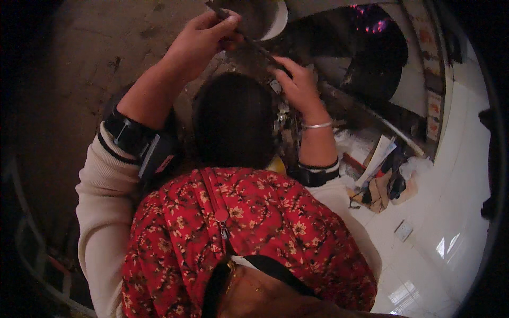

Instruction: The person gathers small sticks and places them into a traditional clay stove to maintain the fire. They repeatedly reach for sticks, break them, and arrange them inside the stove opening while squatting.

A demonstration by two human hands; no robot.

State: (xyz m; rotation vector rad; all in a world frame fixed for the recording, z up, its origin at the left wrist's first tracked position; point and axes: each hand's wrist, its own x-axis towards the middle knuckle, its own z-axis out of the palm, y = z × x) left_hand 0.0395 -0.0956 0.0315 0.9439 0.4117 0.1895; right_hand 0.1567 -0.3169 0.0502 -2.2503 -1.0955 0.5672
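Note:
A thin dark stick or rod point(260, 49) runs aslant between my two hands at the top of the view; what it is made of cannot be told. My left hand point(214, 31) grips its upper end between thumb and fingers. Lower down and to the right, my right hand point(296, 81), with a silver bangle at the wrist, is closed around the rod's other end. Behind the rod is a round vessel with a pale rim point(281, 20), partly covered by my left hand. A dark rounded shape point(234, 119), likely a knee, lies below my hands.
Paper, cloth scraps and clear plastic point(381, 175) lie heaped on the glossy tiled floor point(429, 246) at the right. A long pale bar point(391, 127) slants above them. A small square piece point(403, 230) lies on the tiles. Brown rough ground point(87, 51) spreads at the left.

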